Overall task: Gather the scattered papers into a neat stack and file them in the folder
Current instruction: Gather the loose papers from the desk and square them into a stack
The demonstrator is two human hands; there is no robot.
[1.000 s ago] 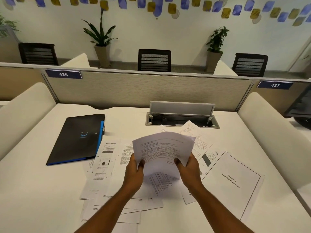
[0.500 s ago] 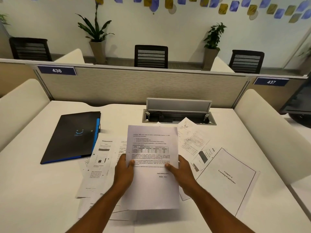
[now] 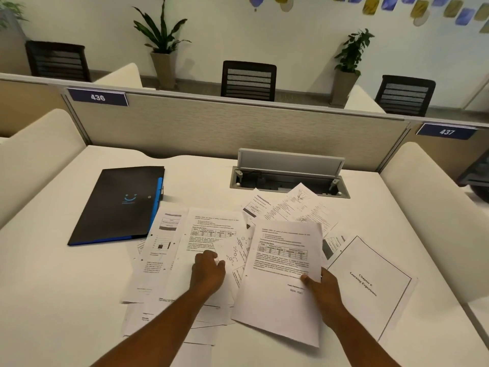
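The two hands have split up! A moment ago both of them were holding one printed sheet upright in front of the chest; now the right hand (image 3: 321,286) alone keeps that sheet (image 3: 281,276), thumb pinched on top near its right edge, with the page swung out to the right and tilted over the pile. The left hand (image 3: 207,271) has let go and dropped onto the scattered papers (image 3: 169,250), fingers curled down and pinching at the corner of a small diagram page (image 3: 234,254). Whether it has that page truly lifted I cannot tell.

That reads as the start of the next pick-up: one sheet secured, a second about to join it. The gathering is barely begun, I judge, since loose pages lie fanned across the counter (image 3: 53,287), including the bordered chapter title page (image 3: 370,284) off to the right and more sheets up by the open cable hatch (image 3: 288,178). The black folder (image 3: 119,205) sits shut at the left, its corner just touching the spread and untouched by either hand.
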